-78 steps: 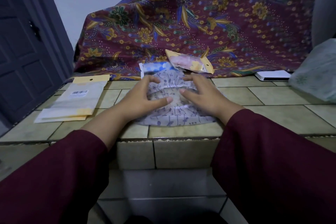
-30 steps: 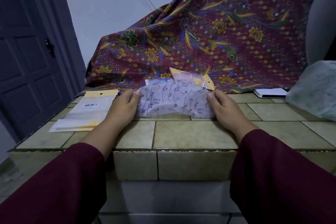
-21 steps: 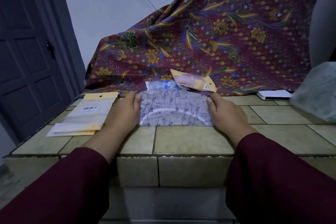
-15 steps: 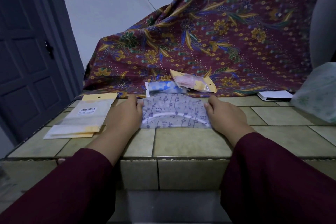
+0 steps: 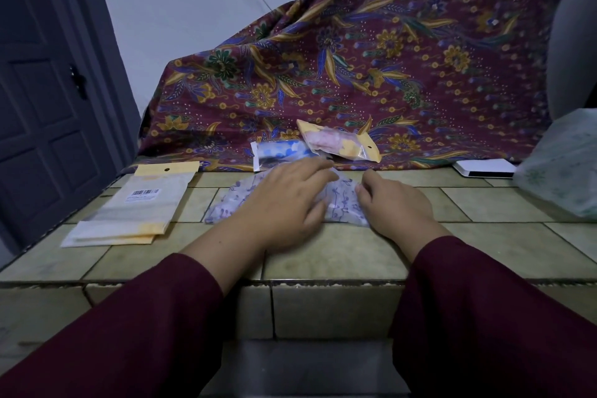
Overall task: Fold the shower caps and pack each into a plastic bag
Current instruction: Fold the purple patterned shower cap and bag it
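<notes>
Two packed bags (image 5: 339, 144), one unpacked shower cap (image 5: 342, 203), one stack of empty bags (image 5: 135, 210), two hands (image 5: 284, 200).

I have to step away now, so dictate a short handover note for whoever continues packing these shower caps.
Left hand: lies flat with straight fingers on the lilac music-note patterned shower cap, pressing it onto the tiled counter.
Right hand: fingers curled, pinching the cap's right edge.
Done: two packed caps lie behind, a blue one in a clear bag and a pink one in a yellow-trimmed bag.
Empty yellow-headed plastic bags are stacked to the left.
Left: finish folding the lilac cap, then slip it into a bag from the stack.
</notes>
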